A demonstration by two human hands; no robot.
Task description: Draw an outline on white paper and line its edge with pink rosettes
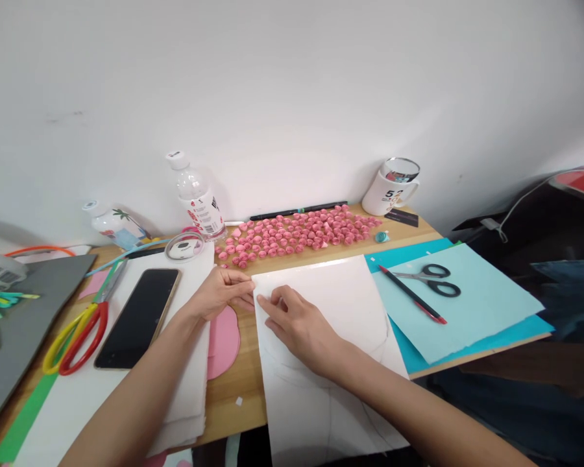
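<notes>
A large white sheet with faint pencil curves lies on the wooden desk in front of me. My left hand pinches the sheet's far left corner between thumb and fingers. My right hand rests on the sheet just right of that corner, fingertips pressing near its left edge. A pink paper cut-out lies under my left wrist. Behind the sheet spreads a heap of several small pink rolled paper roses.
A black phone lies on a white paper stack at left, beside red-and-yellow scissors. Black scissors and a red pencil lie on light blue paper at right. Two bottles, a tape roll and a mug stand by the wall.
</notes>
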